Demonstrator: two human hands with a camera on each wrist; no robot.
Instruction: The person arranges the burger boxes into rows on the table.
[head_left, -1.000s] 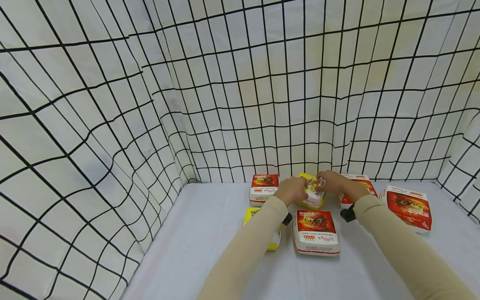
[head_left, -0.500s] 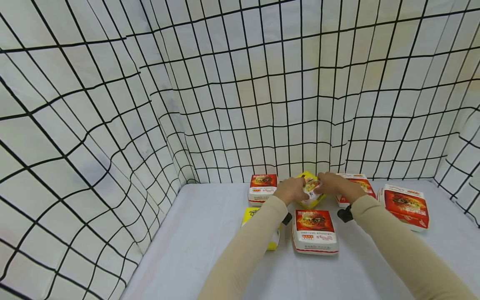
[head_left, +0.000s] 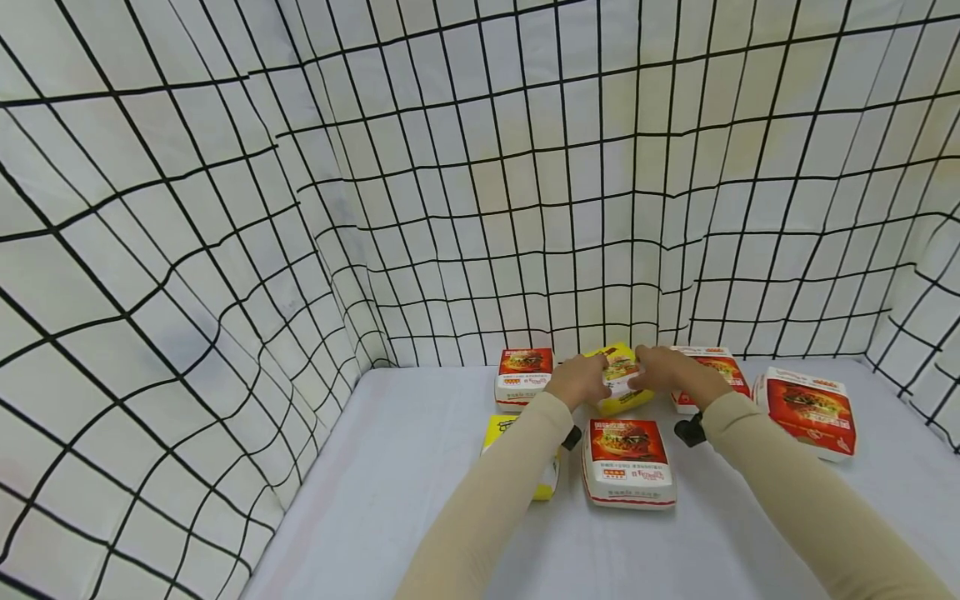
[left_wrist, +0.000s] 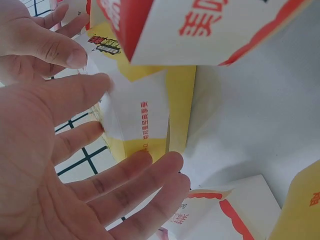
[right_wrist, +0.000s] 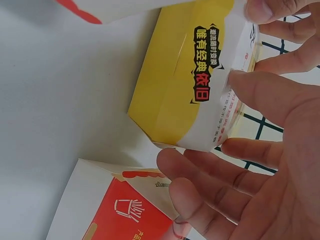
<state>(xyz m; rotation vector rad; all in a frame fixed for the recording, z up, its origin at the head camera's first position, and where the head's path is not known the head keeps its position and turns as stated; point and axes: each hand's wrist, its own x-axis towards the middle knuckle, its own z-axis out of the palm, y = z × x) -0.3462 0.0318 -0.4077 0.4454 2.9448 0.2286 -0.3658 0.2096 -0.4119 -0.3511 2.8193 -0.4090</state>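
Observation:
Both hands hold a yellow-and-white burger box (head_left: 621,367) at the back of the table. My left hand (head_left: 579,380) is at its left side; in the left wrist view the thumb touches the white face of the burger box (left_wrist: 142,92) and the other fingertips lie along its lower edge. My right hand (head_left: 663,369) grips the opposite side. In the right wrist view its thumb presses the burger box (right_wrist: 172,75), with the fingers bent around a corner. The box sits at an angle to the table's back edge.
A red-and-white burger box (head_left: 628,462) lies in front of the hands, another red box (head_left: 523,379) behind left. A yellow box (head_left: 547,482) is partly hidden under the left sleeve. Two red boxes (head_left: 716,367) (head_left: 810,410) stand right. Black netting (head_left: 517,208) encloses the table (head_left: 375,467).
The yellow-and-white burger box has turned between the hands, so a yellow side now faces the front. Both hands stay in nearly the same place; the other boxes keep their arrangement.

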